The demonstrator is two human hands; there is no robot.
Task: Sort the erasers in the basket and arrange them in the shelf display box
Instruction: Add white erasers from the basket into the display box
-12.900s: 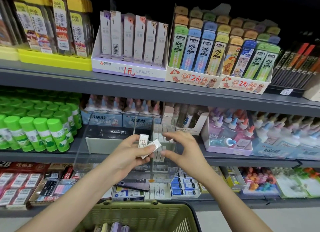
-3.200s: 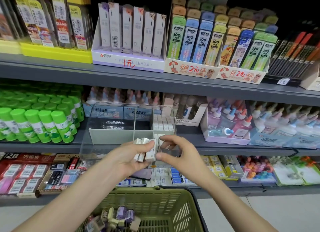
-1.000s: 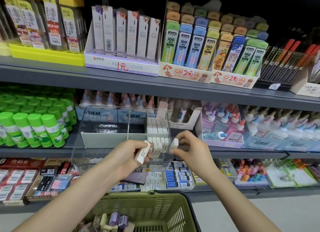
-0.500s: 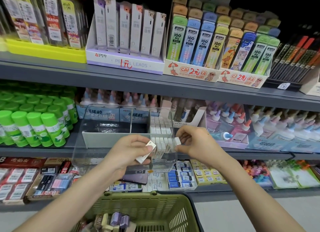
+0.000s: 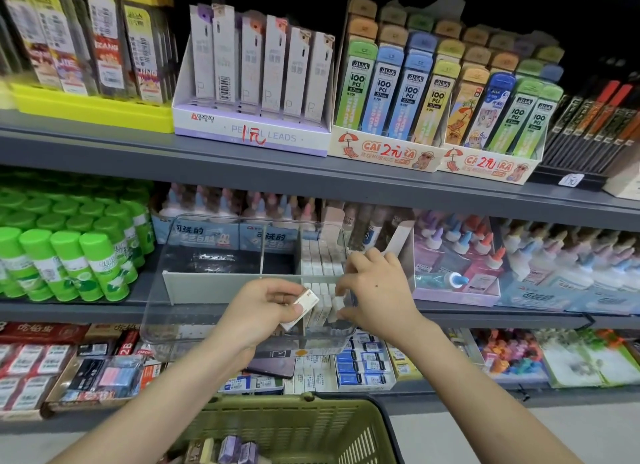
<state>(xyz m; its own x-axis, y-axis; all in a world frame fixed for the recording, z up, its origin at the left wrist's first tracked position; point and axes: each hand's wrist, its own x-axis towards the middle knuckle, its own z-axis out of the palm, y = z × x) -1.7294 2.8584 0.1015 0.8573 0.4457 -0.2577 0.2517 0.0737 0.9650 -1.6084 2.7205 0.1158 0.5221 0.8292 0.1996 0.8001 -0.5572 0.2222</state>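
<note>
Both forearms are bare to the frame edge, sleeveless as far as seen; left hand [image 5: 258,311] and right hand [image 5: 379,295] ungloved, apparently ringless.

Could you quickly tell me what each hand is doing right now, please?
Left hand: closed on a white eraser.
Right hand: fingers pinching a white eraser into the clear display box, at its right-hand row.

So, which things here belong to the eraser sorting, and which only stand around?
Job:
- left hand holding white eraser
- right hand at the eraser rows
- clear display box
- green basket

Just there:
- green glue sticks
- pencil lead boxes
- glue bottles
</note>
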